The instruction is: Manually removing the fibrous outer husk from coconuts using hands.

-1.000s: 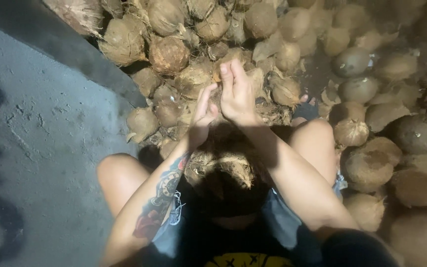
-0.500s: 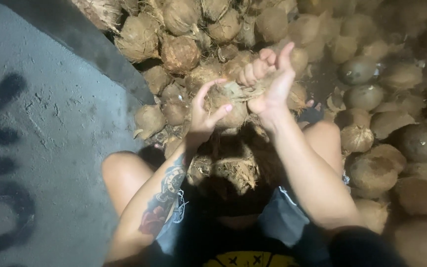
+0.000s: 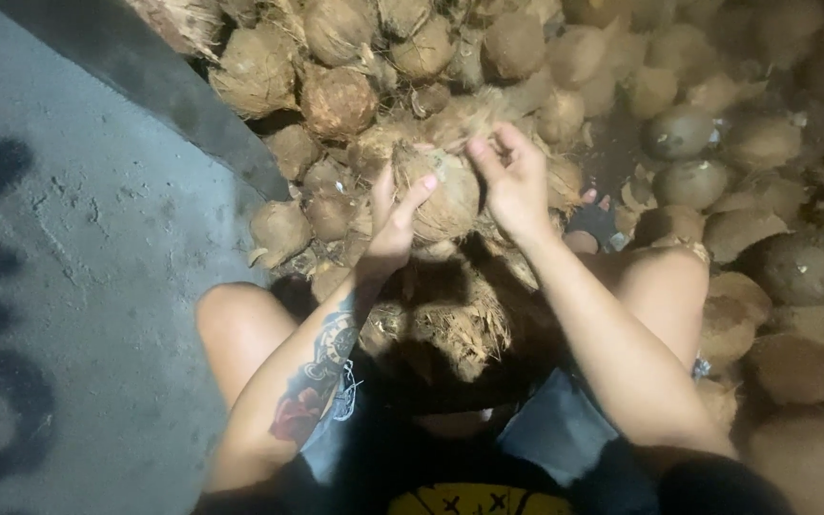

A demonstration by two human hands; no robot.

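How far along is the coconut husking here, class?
Done: loose husk fibre lies heaped between the knees. In hand: the left hand steadies a partly husked coconut while the right hand grips fibre at its top. Left: a large pile of coconuts lies beyond and to the right.

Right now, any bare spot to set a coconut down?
Bare room only on the grey concrete floor, bordered by the dark slanted edge and the bent knee. Ahead and rightward, the brown fibrous coconut pile is packed tight. Left hand and right hand grip a husked coconut over loose husk.
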